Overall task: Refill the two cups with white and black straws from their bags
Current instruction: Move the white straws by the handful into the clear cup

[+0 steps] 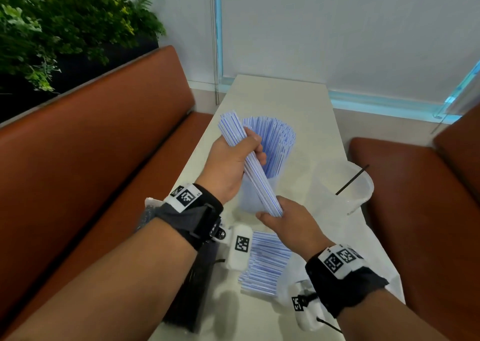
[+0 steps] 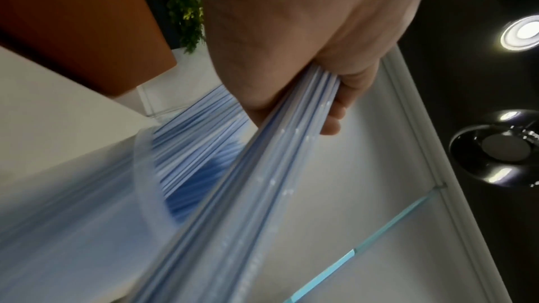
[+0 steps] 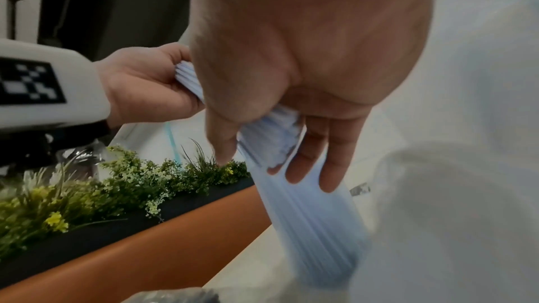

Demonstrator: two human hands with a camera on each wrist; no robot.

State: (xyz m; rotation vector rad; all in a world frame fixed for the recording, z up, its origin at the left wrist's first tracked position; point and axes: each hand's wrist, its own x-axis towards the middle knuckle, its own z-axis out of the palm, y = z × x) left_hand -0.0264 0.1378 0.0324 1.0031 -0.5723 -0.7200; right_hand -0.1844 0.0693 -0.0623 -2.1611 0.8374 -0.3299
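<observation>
A bundle of white, blue-striped straws [image 1: 259, 182] slants above the table, its top toward the far left. My left hand [image 1: 228, 164] grips its upper half; the curled fingers [image 2: 335, 110] show in the left wrist view. My right hand [image 1: 288, 223] holds the lower end [image 3: 271, 144] between thumb and fingers. Just behind stands a translucent cup [image 1: 248, 200] packed with white straws [image 1: 275, 138]. To the right, a second clear cup [image 1: 363, 192] holds one black straw [image 1: 352, 179]. A bag of white straws [image 1: 265, 260] lies near me, and a bag of black straws [image 1: 192, 288] lies under my left forearm.
The narrow white table [image 1: 285, 94] runs away from me to a window wall. Orange benches flank it on the left [image 1: 104, 133] and right [image 1: 415, 197]. Green plants [image 1: 52, 29] stand behind the left bench. Loose clear plastic [image 1: 335, 226] lies by the second cup.
</observation>
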